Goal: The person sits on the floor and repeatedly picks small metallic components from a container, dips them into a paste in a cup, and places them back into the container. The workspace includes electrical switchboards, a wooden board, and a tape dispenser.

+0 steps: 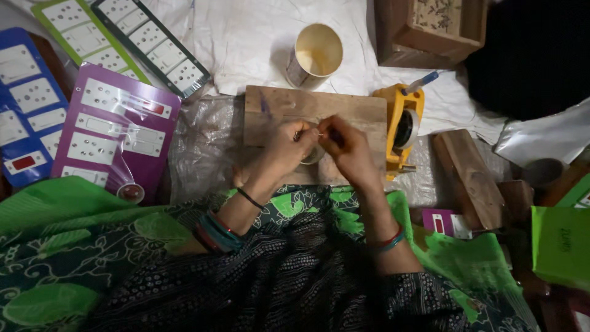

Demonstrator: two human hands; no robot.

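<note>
Green patterned cloth [92, 246] on lap, left hand [289, 147] and right hand [347, 147] fingers pinched on thin wire [319, 134], wooden board [276, 107]

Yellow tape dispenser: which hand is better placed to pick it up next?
Probably the right hand: it lies just beside the yellow tape dispenser at the wooden board's right edge. The left hand sits farther away and would have to cross over.
</note>
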